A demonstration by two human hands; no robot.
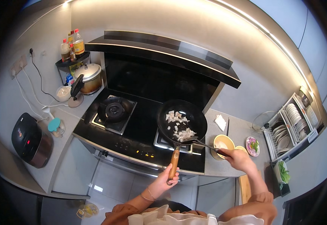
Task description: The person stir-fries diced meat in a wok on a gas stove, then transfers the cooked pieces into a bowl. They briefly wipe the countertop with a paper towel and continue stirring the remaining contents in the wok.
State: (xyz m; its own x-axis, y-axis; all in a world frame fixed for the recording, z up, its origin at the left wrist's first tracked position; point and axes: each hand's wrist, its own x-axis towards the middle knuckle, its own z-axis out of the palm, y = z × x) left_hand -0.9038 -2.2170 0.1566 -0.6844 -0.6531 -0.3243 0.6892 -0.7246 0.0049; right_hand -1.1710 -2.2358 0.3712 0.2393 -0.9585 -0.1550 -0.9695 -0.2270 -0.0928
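My left hand [167, 177] is closed around the wooden handle of a black wok [182, 108], which sits over the right burner of the gas hob. In my right hand [238, 160] is the dark handle of a metal spatula [208, 145], its blade at the near right side of the wok. Pale chopped pieces of food [184, 135] lie in two loose groups inside the wok, one beside the blade. Just beyond my right hand stands a yellow-rimmed bowl [224, 142] with white contents, partly covered by the spatula handle. A second, smaller yellow container is mostly hidden behind that hand.
The left burner [115, 110] holds no pan. A pressure cooker [88, 78] and sauce bottles [77, 46] stand back left, a rice cooker [32, 140] at far left. On the right are a plate of chopped vegetables [253, 146], a dish rack [285, 129] and a crumpled white cloth or tissue [220, 122].
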